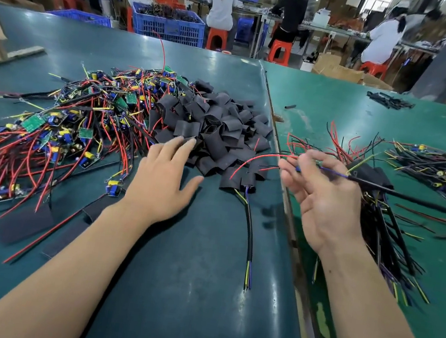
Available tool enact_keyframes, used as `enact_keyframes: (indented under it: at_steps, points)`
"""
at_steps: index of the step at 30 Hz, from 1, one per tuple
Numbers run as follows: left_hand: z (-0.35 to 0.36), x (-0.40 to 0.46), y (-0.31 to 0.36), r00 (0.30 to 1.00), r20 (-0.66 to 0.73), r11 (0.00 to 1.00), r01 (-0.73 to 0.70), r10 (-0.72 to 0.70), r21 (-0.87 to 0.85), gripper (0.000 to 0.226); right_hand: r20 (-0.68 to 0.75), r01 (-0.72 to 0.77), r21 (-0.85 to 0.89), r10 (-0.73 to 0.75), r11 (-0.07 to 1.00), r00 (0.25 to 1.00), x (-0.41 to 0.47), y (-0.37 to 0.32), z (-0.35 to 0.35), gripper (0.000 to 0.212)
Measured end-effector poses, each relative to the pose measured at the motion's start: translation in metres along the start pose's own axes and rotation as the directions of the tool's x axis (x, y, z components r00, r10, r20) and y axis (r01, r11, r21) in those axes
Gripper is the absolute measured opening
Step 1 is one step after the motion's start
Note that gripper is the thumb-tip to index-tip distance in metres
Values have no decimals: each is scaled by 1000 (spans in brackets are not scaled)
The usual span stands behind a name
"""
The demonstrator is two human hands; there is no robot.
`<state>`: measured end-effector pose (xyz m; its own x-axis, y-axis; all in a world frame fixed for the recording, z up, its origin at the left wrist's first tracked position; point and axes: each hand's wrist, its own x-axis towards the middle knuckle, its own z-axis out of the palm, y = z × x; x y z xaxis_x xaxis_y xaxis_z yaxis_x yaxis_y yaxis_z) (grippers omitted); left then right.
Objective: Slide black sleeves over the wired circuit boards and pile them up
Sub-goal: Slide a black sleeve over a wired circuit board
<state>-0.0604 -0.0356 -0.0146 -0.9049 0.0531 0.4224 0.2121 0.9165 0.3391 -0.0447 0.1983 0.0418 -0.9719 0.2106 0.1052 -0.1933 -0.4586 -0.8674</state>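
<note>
A heap of flat black sleeves lies in the middle of the dark green table. To its left sprawls a tangle of wired circuit boards with red, black and yellow leads. My left hand reaches forward palm down, its straight fingertips touching the near edge of the sleeve heap. My right hand pinches the thin wires of a sleeved board and holds it over the pile of sleeved boards on the right. One sleeved board with a black cable lies between my hands.
A second pile of wired pieces lies far right on the lighter green table. A seam runs between the two tables. Loose black strips sit at the back right. Blue crates, red stools and seated people fill the background.
</note>
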Motion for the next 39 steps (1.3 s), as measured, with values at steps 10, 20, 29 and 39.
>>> enact_keyframes:
  at_steps: [10, 20, 29, 39]
  points:
    - [5, 11, -7, 998, 15, 992, 64, -66, 107, 49, 36, -30, -44, 32, 999, 999, -3, 1, -1, 23]
    - [-16, 3, -13, 987, 161, 991, -23, 2, 134, 44, 14, -18, -41, 19, 999, 1000, 0, 1, -2, 7]
    - [-35, -1, -16, 957, 288, 1000, -17, 16, 3, 36, 53, -32, -181, 42, 983, 998, -1, 9, -1, 5]
    - [-47, -2, -21, 946, 320, 994, -9, 43, -107, 31, 88, -69, -194, 87, 979, 992, -3, 9, 0, 3]
